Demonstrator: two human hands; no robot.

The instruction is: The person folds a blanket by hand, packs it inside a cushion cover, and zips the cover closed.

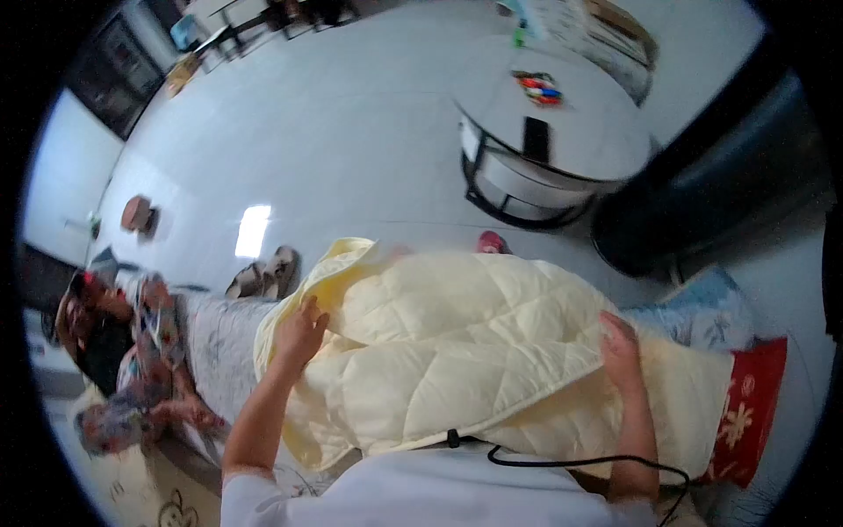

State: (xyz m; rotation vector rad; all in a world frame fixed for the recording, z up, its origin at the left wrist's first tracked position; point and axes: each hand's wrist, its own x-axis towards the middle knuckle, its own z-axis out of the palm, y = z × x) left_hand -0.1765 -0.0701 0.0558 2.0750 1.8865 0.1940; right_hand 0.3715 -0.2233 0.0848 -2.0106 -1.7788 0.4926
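A pale yellow quilted blanket (457,307) is spread and partly folded across the seat in front of me, its upper left corner curled over. My left hand (301,332) lies on the blanket's left side, fingers apart. At the right edge of the upper layer is my right hand (620,344), slightly blurred, its fingers apart and touching or close to the cloth. Under that layer, more pale yellow fabric reaches right to a red panel (753,411) with a light flower-like pattern.
A person in patterned clothes (154,351) sits close on my left. Ahead right stands a round table (597,145) with a black phone (536,139) and colourful small items (538,90). Shoes (263,274) lie on the floor; a dark cylinder (694,176) stands at right. A black cable (580,460) crosses my shirt.
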